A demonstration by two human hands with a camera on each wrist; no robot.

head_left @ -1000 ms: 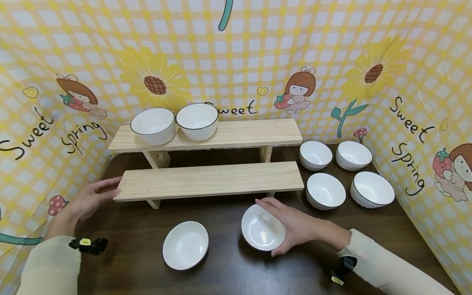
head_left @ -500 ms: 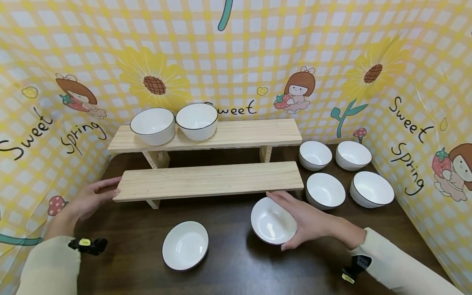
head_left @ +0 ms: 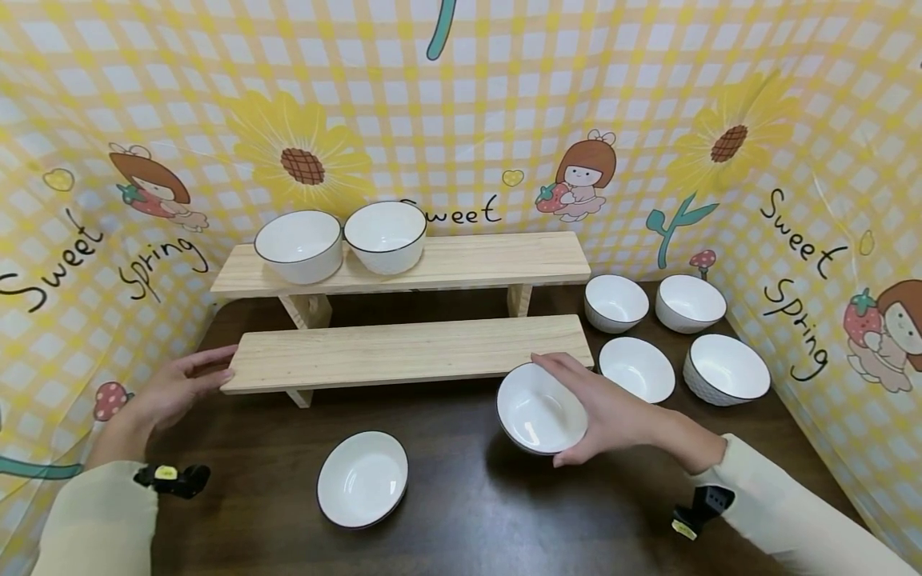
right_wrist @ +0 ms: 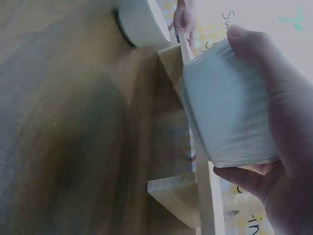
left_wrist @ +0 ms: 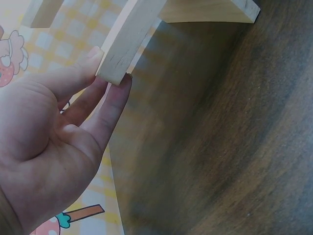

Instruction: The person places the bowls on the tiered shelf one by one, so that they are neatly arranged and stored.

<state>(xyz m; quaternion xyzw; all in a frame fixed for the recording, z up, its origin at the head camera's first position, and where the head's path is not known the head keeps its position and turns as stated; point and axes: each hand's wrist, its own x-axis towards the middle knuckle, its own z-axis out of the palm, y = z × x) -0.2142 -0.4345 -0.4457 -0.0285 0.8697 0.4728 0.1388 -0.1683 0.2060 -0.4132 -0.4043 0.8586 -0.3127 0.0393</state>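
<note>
R hand (head_left: 608, 412) w/ held bowl (head_left: 542, 410) has moved fwd & right, closer to lower shelf (head_left: 410, 352) than b4.

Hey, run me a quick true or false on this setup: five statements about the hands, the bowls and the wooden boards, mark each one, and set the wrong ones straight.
1. The right hand grips a white bowl. True.
2. The left hand grips a second bowl. False: it pinches the end of the lower wooden board.
3. Four bowls stand grouped on the right side of the table. True.
4. Three bowls stand on the upper wooden board. False: two bowls stand there.
5. The lone bowl in front of the lower wooden board is upside down. False: it stands open side up.
</note>
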